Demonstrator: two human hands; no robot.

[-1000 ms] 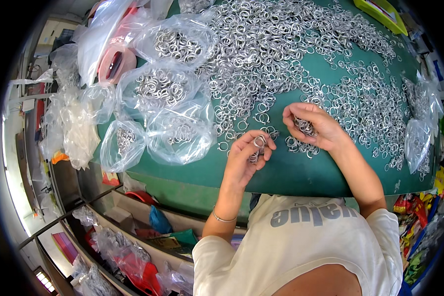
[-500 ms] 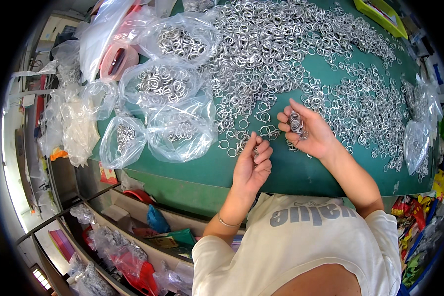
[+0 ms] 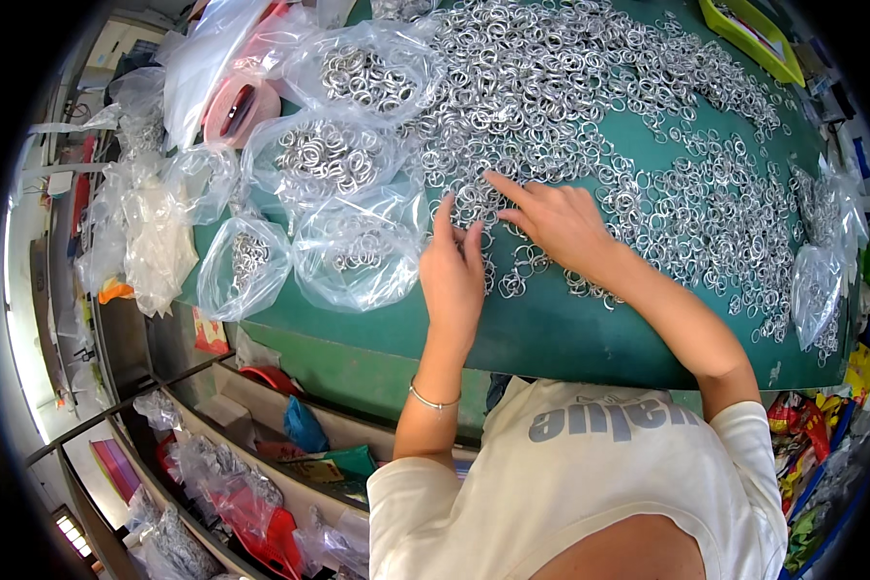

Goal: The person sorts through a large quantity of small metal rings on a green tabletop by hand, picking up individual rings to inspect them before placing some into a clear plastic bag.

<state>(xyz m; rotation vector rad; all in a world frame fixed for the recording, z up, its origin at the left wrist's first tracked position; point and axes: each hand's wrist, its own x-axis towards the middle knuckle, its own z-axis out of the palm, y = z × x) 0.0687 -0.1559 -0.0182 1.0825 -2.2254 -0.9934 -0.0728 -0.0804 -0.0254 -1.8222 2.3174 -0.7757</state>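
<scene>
A wide spread of silver metal rings [image 3: 541,87] lies on the green tabletop [image 3: 590,343]. My left hand [image 3: 452,280] is at the near left edge of the rings, index finger and thumb apart, with nothing visible between them. From the right, my right hand [image 3: 561,224] reaches across with its index finger stretched out onto the rings and its thumb apart; its palm side is hidden. Between the two hands sits a small bunch of rings [image 3: 476,201]. A few linked rings [image 3: 512,282] rest just below my right hand.
Clear plastic bags holding rings stand left of my hands: a near bag [image 3: 358,280], a middle bag [image 3: 324,159] and a smaller bag [image 3: 245,269]. A tape roll [image 3: 242,111] lies behind them. At the far right are a yellow-green tray [image 3: 754,43] and another bag [image 3: 817,290].
Both hands have moved away from me toward the rings, the right one also leftward. The rings that showed in my right palm are out of sight. Fingers of both hands have straightened.
</scene>
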